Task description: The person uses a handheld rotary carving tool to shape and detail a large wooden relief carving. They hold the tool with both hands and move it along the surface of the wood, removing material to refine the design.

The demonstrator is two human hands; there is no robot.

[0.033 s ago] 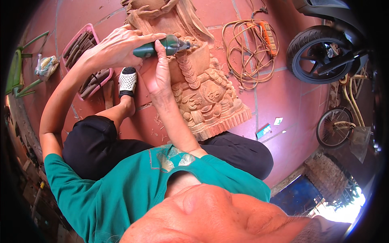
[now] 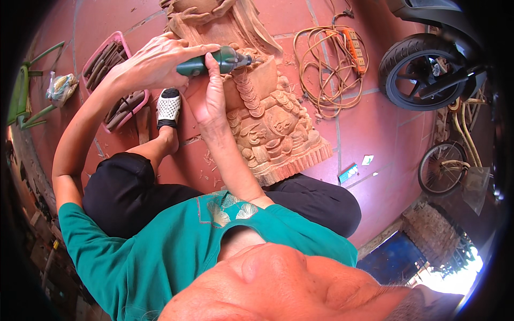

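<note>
A green handheld rotary tool [image 2: 224,60] lies across a carved wooden sculpture [image 2: 270,128], its dark nose pointing right. My left hand [image 2: 155,61] grips the back of the tool from the left, index finger stretched along its top. From below, my right hand [image 2: 206,99] closes round the body, thumb pressed up against its near side. The tip is at the sculpture's carved upper edge; whether it touches the wood is too small to tell. Carved coin strings and rounded shapes cover the near part. The left palm hides the tool's rear end.
At the left, a pink basket [image 2: 120,37] holds several dark chisel-like tools, beside a plastic bag [image 2: 61,88] and a green metal frame [image 2: 24,96]. An orange power strip [image 2: 354,51] with coiled cord [image 2: 321,80] lies right of the sculpture. Farther right stand a motorbike wheel [image 2: 388,72] and a bicycle wheel [image 2: 425,170].
</note>
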